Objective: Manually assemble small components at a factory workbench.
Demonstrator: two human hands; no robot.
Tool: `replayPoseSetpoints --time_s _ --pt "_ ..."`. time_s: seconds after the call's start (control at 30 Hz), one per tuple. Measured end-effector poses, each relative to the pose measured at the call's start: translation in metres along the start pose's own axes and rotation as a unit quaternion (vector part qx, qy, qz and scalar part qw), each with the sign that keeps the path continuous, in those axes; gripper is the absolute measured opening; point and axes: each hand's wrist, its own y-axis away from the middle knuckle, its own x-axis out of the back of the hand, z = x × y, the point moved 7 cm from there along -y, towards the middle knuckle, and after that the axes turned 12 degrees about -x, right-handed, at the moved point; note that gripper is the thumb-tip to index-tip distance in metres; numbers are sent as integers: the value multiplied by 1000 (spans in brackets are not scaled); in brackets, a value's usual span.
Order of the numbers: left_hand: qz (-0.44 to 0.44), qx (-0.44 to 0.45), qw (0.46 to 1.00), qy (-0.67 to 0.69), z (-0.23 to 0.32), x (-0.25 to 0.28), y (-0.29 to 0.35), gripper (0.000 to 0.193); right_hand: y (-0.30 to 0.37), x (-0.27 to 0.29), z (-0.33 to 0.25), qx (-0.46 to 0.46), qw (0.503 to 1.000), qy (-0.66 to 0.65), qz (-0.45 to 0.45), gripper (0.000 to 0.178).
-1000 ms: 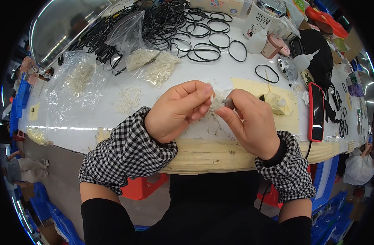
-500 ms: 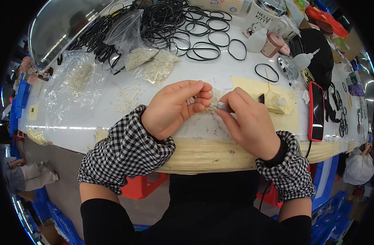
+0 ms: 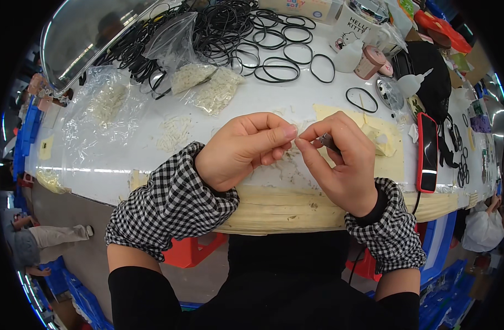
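Looks like mid-assembly: left hand [image 3: 243, 148] pinches a tiny white piece [image 3: 293, 138], right hand [image 3: 340, 159] pinches a small grey tool [image 3: 328, 142], so next probably needs careful lining-up.

Two hands at frame centre: the left hand [image 3: 243, 151] and the right hand [image 3: 340, 159], each in one checked sleeve cover. Two clear bags of small white pieces [image 3: 208, 88] at upper centre; a third, flatter clear bag [image 3: 106, 107] at upper left. One red-cased phone [image 3: 428, 151] at right. Two white squeeze bottles [image 3: 414, 85] at upper right. Separate black rubber rings [image 3: 362, 100] number perhaps eight; the tangled heap beyond cannot be counted.
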Motion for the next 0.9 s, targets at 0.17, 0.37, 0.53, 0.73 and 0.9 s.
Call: replayPoseSetpoints --time_s 0.17,0.37,0.53,0.73,0.9 --pt "-2 -8 1000 31 -2 -1 0 19 0 -4 -5 34 999 -13 -9 16" --pt "-40 8 992 116 -5 -3 -1 21 1 -9 0 30 996 73 -37 27" --pt "-55 23 986 154 -7 -9 2 21 2 -12 2 48 991 122 -12 29" --pt "-64 18 990 122 -7 -12 2 22 2 -12 3 49 991 124 -9 29" --pt "-66 17 989 128 -8 -11 2 22 2 -12 2 44 992 117 -12 29"
